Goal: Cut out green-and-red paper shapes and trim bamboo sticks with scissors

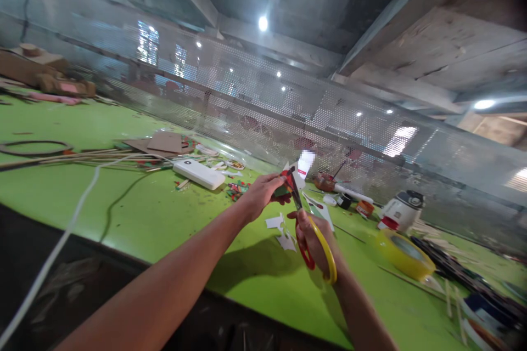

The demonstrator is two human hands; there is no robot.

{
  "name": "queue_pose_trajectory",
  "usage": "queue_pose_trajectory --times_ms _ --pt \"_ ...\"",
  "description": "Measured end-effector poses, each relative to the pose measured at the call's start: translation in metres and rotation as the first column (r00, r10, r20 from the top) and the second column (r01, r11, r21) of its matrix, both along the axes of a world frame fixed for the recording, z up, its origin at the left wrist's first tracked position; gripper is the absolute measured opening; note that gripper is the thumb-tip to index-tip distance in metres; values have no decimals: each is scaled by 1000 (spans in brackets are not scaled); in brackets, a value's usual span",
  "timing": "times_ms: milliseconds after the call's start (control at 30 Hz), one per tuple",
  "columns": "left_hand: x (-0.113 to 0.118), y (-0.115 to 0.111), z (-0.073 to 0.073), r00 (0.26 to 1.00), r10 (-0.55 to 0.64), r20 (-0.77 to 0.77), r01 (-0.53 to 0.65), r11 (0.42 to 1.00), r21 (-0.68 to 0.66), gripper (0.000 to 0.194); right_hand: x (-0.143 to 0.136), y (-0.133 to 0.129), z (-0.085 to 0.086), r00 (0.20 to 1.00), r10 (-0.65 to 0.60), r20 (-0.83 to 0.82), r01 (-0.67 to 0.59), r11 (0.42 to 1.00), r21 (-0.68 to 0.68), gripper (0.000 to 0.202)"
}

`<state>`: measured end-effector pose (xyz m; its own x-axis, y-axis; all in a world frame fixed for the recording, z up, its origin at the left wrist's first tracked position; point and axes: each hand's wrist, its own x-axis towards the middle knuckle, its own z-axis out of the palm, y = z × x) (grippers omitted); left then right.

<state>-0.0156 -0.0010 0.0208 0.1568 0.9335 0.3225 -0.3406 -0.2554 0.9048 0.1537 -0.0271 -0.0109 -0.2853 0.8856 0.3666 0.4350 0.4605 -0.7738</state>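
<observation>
My right hand (309,233) is closed round a pair of scissors (330,258) with one yellow and one red handle loop. Their blades point up and away, reaching the small paper piece (288,177) in red, white and green that my left hand (263,194) pinches. Whether the blades are parted is hard to make out. White paper scraps (282,230) lie on the green table below my hands. Just behind the right hand rests a sheet with cut-outs (319,209). Small coloured scraps (237,191) are scattered beside the left hand.
A white power bank (198,174) with a white cable (78,214) lies left on the green table (164,225), near thin sticks (99,158) and cardboard (164,142). To the right are yellow tape (405,255), small paint jars (364,208) and a white container (403,209). Perforated mesh (255,98) stands behind.
</observation>
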Motion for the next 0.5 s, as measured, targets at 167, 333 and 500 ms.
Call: queue_pose_trajectory --times_ms 167,333,500 --pt "0 6 -3 998 66 -14 -66 998 16 15 0 1 0 999 -14 53 12 999 42 56" --pt "-1 8 -5 999 20 -39 -16 996 86 16 0 2 0 997 74 33 -75 997 29 58" --pt "4 6 -5 1000 3 18 -5 996 92 14 1 5 -3 998 66 8 -67 997 46 63"
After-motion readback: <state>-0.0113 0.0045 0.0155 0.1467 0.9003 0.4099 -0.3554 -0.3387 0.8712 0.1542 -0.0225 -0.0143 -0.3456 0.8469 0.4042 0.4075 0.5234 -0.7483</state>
